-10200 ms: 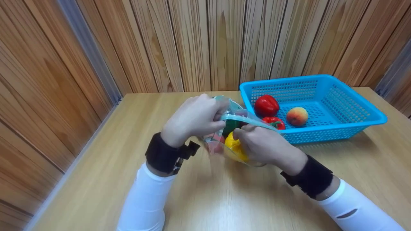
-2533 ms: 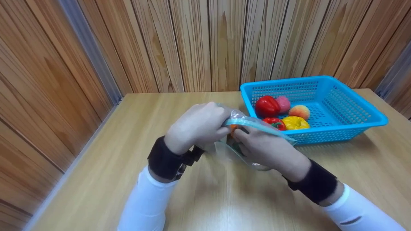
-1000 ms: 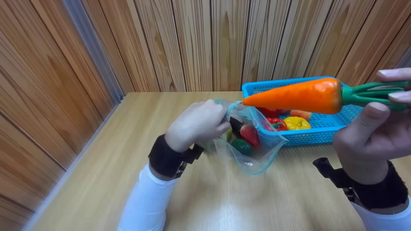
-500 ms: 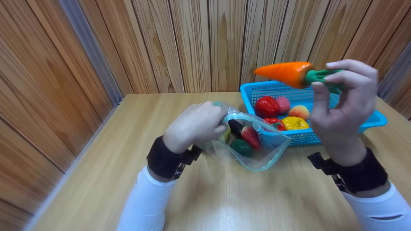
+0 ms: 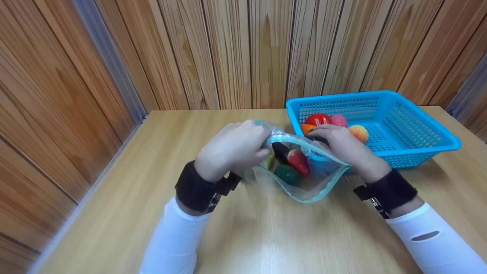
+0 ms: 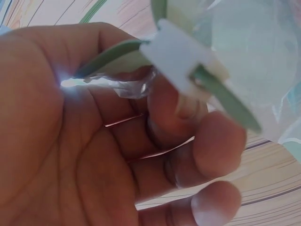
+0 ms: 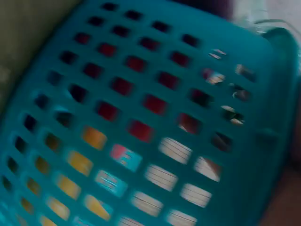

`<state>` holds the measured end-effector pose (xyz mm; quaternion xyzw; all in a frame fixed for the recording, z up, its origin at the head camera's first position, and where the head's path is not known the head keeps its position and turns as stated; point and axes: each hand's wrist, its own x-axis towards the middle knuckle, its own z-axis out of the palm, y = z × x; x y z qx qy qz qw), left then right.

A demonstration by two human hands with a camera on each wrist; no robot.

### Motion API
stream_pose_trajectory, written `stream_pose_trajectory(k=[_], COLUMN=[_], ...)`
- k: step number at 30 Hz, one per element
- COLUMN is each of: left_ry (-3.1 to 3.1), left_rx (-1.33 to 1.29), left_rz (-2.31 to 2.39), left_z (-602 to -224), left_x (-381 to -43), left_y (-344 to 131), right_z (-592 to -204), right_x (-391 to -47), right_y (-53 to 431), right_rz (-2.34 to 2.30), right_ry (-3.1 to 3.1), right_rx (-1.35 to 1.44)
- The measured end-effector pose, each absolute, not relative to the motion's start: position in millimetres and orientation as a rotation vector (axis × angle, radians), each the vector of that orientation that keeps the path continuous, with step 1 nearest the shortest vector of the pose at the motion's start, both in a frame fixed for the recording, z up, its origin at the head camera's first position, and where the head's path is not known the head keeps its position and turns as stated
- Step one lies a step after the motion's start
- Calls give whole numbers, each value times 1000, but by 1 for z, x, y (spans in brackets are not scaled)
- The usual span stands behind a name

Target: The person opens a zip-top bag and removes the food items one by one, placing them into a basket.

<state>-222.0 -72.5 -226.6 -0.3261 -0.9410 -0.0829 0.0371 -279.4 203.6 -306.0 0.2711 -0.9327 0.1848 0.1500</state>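
Evidently, the left hand (image 5: 235, 146) pinches the clear bag (image 5: 321, 180) by its far left rim; that film looks light, limp and slippery, best held at its banded edge. Rightward, an orange object (image 5: 307, 129) in the blue basket (image 5: 422, 150) seems light and stiff. Whether the right hand (image 5: 341, 142) grips anything, I cannot tell. Open room lies right, inside the raised rim.

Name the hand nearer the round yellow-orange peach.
Right: the right hand is over the near-left part of the blue plastic basket, just left of the peach. The left hand is farther left, outside the basket, gripping the clear, teal-edged plastic bag.
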Motion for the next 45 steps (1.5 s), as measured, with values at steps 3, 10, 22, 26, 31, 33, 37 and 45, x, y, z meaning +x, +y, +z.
stream_pose_trajectory(k=[3,10,22,26,31,33,37,45], left_ry=[-2893,-2905,-2909,-2898,-2912,-2914,-2911,-2911], left_rx=[-1006,-1015,-1022,-1028,-1036,-1041,-1039,-1029], left_rz=[-262,-281,-272,-254,-271,-278,-286,-279], left_z=[-226,-227,-226,-226,-227,-227,-228,-227], left_x=[-222,-223,-222,-221,-222,-222,-222,-222], left_y=[-72,-72,-69,-68,-68,-68,-69,-71], right_z=[-306,-309,-315,-315,-315,-314,-310,-297], right_x=[-282,-284,-293,-293,-292,-291,-287,-277], right_y=[206,213,228,230,227,225,221,221], right_rz=[540,720,1056,1129,1000,860,468,468], right_ry=[-2844,-2842,-2703,-2735,-2858,-2934,-3011,-2531], right_rx=[781,816,889,926,1006,932,705,474])
